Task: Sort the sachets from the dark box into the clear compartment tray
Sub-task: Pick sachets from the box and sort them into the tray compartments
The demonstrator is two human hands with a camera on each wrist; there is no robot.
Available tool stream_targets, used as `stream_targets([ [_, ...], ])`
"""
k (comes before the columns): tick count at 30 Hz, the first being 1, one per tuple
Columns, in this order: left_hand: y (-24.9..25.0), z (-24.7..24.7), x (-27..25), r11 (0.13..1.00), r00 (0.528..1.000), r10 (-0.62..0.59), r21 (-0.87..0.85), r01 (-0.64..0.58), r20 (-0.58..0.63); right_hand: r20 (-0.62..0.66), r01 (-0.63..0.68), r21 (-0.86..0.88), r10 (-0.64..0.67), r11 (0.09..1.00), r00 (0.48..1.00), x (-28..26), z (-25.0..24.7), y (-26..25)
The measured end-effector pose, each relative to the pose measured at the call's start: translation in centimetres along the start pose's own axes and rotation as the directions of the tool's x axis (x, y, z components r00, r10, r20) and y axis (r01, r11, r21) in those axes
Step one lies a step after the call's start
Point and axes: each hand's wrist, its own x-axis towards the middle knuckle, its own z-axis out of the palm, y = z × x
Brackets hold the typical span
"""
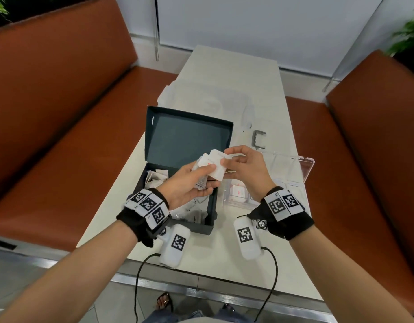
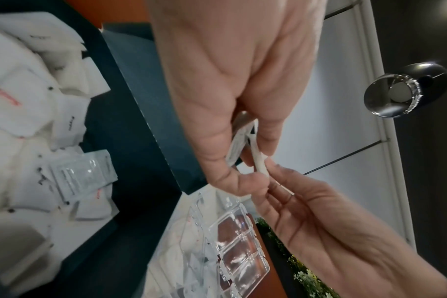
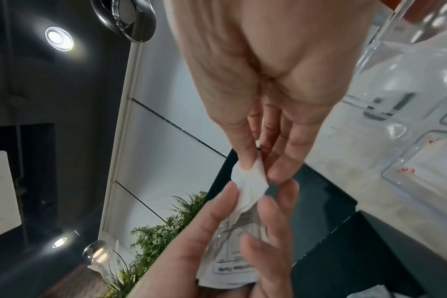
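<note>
The dark box [image 1: 213, 207] lies open on the white table with its lid [image 1: 187, 138] tipped back. Several white sachets [image 2: 38, 125] remain inside. My left hand [image 1: 205, 179] hovers over the box and grips a small bundle of sachets [image 1: 207, 170]; a printed one [image 3: 232, 242] lies against its fingers. My right hand [image 1: 225, 157] pinches one white sachet [image 3: 250, 181] at the top of that bundle between thumb and forefinger. The clear compartment tray [image 1: 234, 204] sits right of the box, under my right wrist. A red-printed sachet [image 1: 238, 191] lies in a near compartment.
The tray's clear lid [image 1: 292, 166] stands open on the far right side. A grey metal bracket [image 1: 258, 138] and crumpled clear packaging [image 1: 208, 101] lie farther back. Two white tagged pods [image 1: 175, 243] [image 1: 246, 236] on cables hang near the table's front edge. Orange benches flank the table.
</note>
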Motion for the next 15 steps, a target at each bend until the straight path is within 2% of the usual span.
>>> stream_targets([
  [5,0.1,1.8,0.5,1.000,1.000,0.007,0.002,-0.007,0.006,0.082,0.107,-0.254,-0.089,0.961,0.993,0.3,-2.1,0.3],
  [9,0.2,2.7,1.2,0.996,0.998,0.031,0.085,-0.026,-0.055,0.195,0.131,-0.332,-0.068,0.934,0.978,0.7,-3.5,-0.5],
  [12,0.2,3.5,1.8,0.983,0.997,0.044,0.181,-0.033,-0.059,0.167,0.238,-0.523,-0.175,0.818,0.970,1.0,-4.6,-1.4],
  [15,-0.1,4.3,2.3,0.955,0.997,0.072,0.290,-0.061,-0.028,0.222,0.313,-0.630,-0.222,0.711,0.950,1.3,-5.1,-1.9],
])
